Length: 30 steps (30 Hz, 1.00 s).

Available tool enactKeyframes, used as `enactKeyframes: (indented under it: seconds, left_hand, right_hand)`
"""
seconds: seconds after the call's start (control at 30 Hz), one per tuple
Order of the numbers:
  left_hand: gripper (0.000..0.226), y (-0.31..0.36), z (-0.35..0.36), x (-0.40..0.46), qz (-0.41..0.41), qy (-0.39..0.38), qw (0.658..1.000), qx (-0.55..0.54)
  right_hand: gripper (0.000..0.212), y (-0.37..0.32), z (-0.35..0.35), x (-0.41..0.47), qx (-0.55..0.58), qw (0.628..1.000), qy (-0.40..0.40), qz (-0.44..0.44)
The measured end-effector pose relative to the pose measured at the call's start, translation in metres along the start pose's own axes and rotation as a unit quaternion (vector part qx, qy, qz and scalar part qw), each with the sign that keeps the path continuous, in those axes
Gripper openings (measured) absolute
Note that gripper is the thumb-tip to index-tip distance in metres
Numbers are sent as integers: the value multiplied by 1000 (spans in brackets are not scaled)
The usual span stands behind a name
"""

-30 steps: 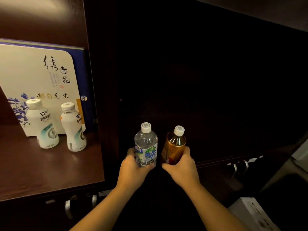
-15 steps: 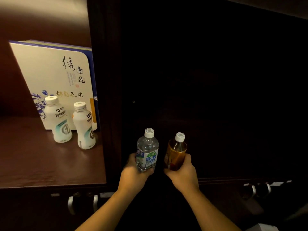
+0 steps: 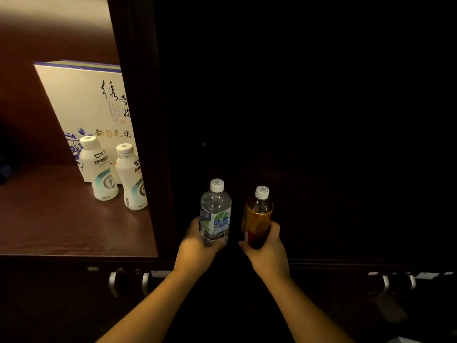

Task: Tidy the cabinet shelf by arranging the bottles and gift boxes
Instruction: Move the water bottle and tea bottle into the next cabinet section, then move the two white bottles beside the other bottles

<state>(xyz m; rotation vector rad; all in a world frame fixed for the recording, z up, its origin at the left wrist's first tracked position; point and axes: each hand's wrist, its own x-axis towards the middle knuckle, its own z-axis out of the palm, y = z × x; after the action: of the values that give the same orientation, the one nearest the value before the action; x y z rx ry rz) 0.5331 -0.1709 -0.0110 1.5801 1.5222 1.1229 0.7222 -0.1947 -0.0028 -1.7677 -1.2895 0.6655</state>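
Note:
My left hand (image 3: 196,246) grips a clear water bottle (image 3: 216,211) with a white cap, held upright. Beside it, my right hand (image 3: 268,251) grips an amber tea bottle (image 3: 257,216), also upright. Both are in front of a very dark cabinet compartment. On the lit wooden shelf (image 3: 61,226) to the left stand two white drink bottles, one (image 3: 101,169) further left and one (image 3: 131,178) by the divider. Behind them a white and blue gift box (image 3: 86,107) leans upright.
A dark vertical divider (image 3: 146,120) separates the lit shelf from the dark compartment. Metal drawer handles sit below at the left (image 3: 128,283) and right (image 3: 398,283). The dark compartment's inside cannot be made out.
The view has shifted so the shelf, box and white bottles appear further right. Both hands still hold their bottles, now slightly lower in the frame.

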Motion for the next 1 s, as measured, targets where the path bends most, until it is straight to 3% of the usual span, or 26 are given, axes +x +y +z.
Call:
enactKeyframes:
  seconds: [0.2,0.33,0.47,0.57,0.77,1.0]
  left_hand:
    - [80,0,-7,-18,-16,5,1000,17]
    - [69,-1,-21,-42,-47,1,996,70]
    - [42,3,-44,-75,-46,16,995,84]
    - [33,8,-63,-97,-56,47,991,111]
    - [21,9,-110,-120,-56,88,982,160]
    - [23,-16,-176,-98,-48,168,950,259]
  right_hand:
    - [78,2,-11,-18,-15,1000,-9,2]
    - [61,-3,-23,-35,-10,1000,-10,-1]
    - [32,-8,-24,-53,-12,996,-60,-70]
    - [19,-15,-16,-71,-27,987,-105,-119]
    - [14,-45,12,-96,-62,955,-166,-237]
    - [15,-95,70,-111,-63,921,-198,-329]
